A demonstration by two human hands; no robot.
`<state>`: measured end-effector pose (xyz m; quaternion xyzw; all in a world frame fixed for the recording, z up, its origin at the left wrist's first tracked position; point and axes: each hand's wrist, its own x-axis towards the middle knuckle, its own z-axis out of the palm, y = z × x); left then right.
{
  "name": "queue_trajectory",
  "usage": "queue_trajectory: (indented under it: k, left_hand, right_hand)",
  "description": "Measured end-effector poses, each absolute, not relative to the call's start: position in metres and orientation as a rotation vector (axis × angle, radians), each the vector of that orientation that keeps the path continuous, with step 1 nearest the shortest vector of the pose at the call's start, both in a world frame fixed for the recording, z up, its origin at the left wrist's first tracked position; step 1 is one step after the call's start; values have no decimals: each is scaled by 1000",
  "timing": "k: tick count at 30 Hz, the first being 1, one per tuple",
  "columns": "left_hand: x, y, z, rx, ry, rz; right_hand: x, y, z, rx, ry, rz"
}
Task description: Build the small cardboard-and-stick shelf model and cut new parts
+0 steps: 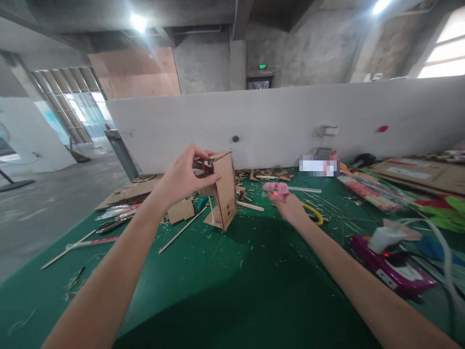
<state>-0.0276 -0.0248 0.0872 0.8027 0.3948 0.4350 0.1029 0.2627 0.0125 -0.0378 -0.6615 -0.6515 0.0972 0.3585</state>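
My left hand [187, 174] grips the top of a small cardboard structure [226, 186], thumb on its near side and fingers over the upper edge. The structure stands upright on the green table, with an open side toward the left and a thin stick inside. Off to the right, my right hand [288, 207] is closed round the handle of a pink glue gun [276, 188]. A clear glue stick [305, 189] juts from the gun's back, and a small red light glows on it. The gun's nozzle points left, apart from the cardboard.
Cardboard scraps [181, 211] and a thin wooden stick [183, 230] lie left of the structure. Scissors [114, 224] rest farther left. A purple power strip [392, 266] with cables sits at right, near yellow-handled pliers [314, 213]. A white partition [276, 121] closes the table's back.
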Motion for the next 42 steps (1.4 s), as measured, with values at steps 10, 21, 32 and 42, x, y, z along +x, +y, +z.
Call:
queue_trajectory:
  k: [10,21,32,42]
  left_hand:
    - [-23,-22,82,2455,1244,1030]
    - [-26,-35,94,2381,1465,1130]
    - [13,-51,73,2544,1866,1158]
    - [8,-71,94,2547,1808,753]
  right_hand:
    - [231,36,-49,-2104,-1780,-105]
    - [242,-13,5,-2208,-2163,-58]
    - [151,44,-18,-1962,-2237,-134]
    - [157,32,-17,-1891,-2109,-259]
